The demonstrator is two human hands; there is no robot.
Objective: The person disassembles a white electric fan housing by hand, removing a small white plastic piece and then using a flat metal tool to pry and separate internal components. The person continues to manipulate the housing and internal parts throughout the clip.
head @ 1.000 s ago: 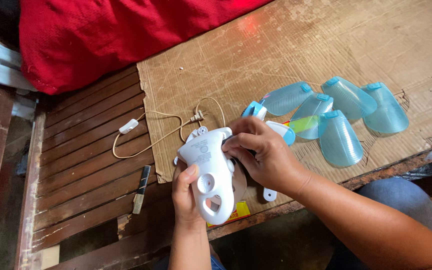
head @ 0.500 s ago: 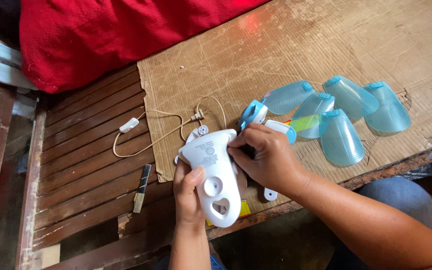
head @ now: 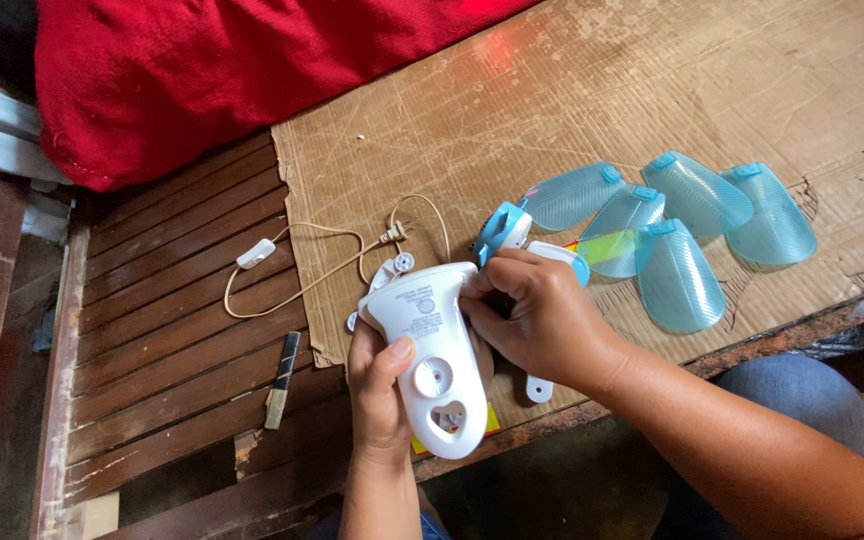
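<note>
My left hand (head: 377, 392) grips a white plastic fan housing (head: 432, 352) from its left side, thumb laid across the front. My right hand (head: 535, 320) holds the housing's upper right edge, fingers curled behind it. A cream power cord (head: 327, 268) with an inline switch (head: 255, 254) trails from the housing across the wood and cardboard. Just behind my right hand lie a blue and white fan hub (head: 501, 228) and several translucent blue fan blades (head: 675, 272).
A worn cardboard sheet (head: 592, 90) covers the slatted wooden bench (head: 172, 320). A red cloth (head: 212, 70) lies at the back left. A small dark-handled tool (head: 282, 378) rests on the slats. A small white bracket (head: 540, 388) lies near the front edge.
The white housing has turned slightly and slid down and to the right in my hands. My right hand's fingers shifted along its upper edge.
</note>
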